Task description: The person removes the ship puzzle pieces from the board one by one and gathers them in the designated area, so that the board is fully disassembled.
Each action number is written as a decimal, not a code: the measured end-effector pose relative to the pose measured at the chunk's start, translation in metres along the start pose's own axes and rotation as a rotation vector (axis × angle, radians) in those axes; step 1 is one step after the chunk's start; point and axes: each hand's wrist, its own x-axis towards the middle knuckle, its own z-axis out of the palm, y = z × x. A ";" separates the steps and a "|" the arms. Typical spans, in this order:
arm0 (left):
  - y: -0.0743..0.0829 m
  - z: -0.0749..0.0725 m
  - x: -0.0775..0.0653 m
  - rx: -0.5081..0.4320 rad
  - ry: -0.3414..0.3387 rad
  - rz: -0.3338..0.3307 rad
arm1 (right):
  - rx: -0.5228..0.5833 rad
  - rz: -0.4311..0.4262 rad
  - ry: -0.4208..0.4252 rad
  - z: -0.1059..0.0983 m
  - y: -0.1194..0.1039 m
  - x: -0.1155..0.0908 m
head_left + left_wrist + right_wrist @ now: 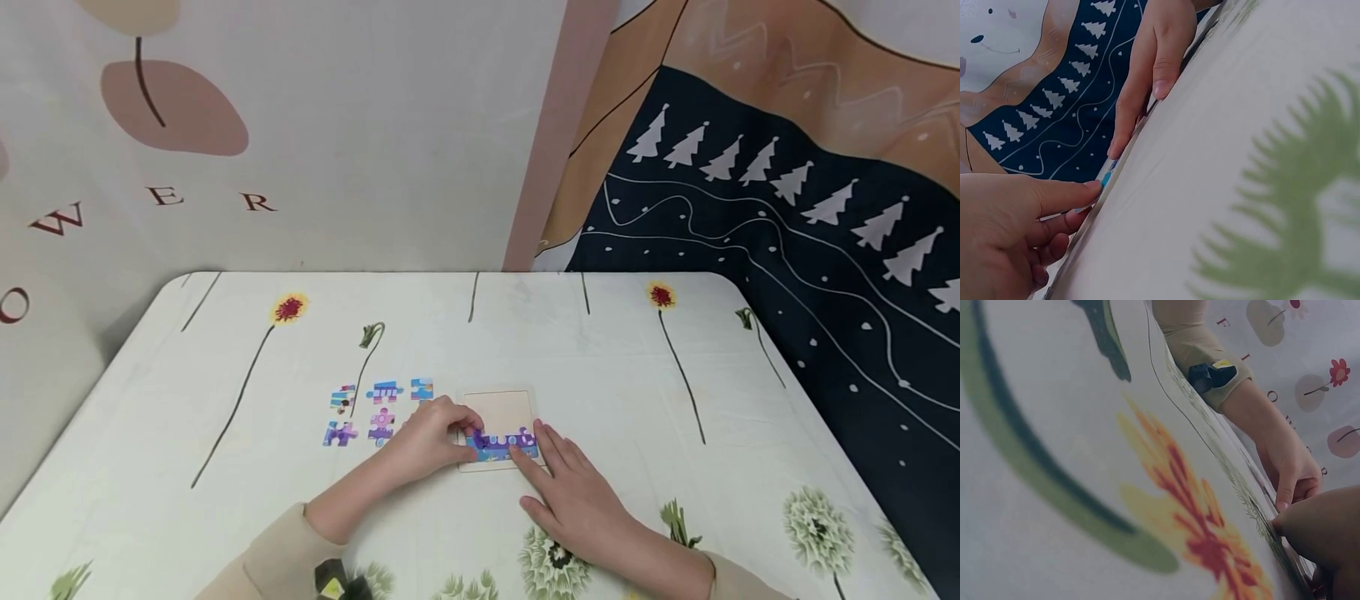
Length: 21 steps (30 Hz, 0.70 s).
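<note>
A shallow square puzzle board lies on the table, with purple and blue jigsaw pieces in a row along its near side. At the row's left end, my left hand pinches a puzzle piece between thumb and fingers. The left wrist view shows a bright blue edge by the thumb tip; the fingers hide most of the piece. My right hand lies at the board's right side, fingers extended. Its index fingertip touches the row, and its thumb is spread away, near the tablecloth.
Several loose jigsaw pieces lie left of the board, some partly hidden behind the left hand. A floral cloth covers the table. Printed fabric hangs behind the far edge. A dark device sits on the left sleeve.
</note>
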 end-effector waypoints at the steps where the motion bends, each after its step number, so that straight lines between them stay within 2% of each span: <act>1: 0.000 0.000 0.000 -0.014 0.004 -0.001 | -0.001 0.000 0.000 0.000 0.000 0.000; 9: 0.001 -0.003 -0.003 -0.150 0.052 -0.020 | -0.021 -0.006 0.015 0.001 0.000 0.000; 14: 0.000 -0.008 -0.005 -0.228 0.066 -0.070 | -0.038 -0.008 0.024 0.001 0.001 0.000; 21: 0.000 -0.018 -0.008 -0.252 0.081 -0.125 | -0.017 0.005 0.008 0.003 0.001 0.000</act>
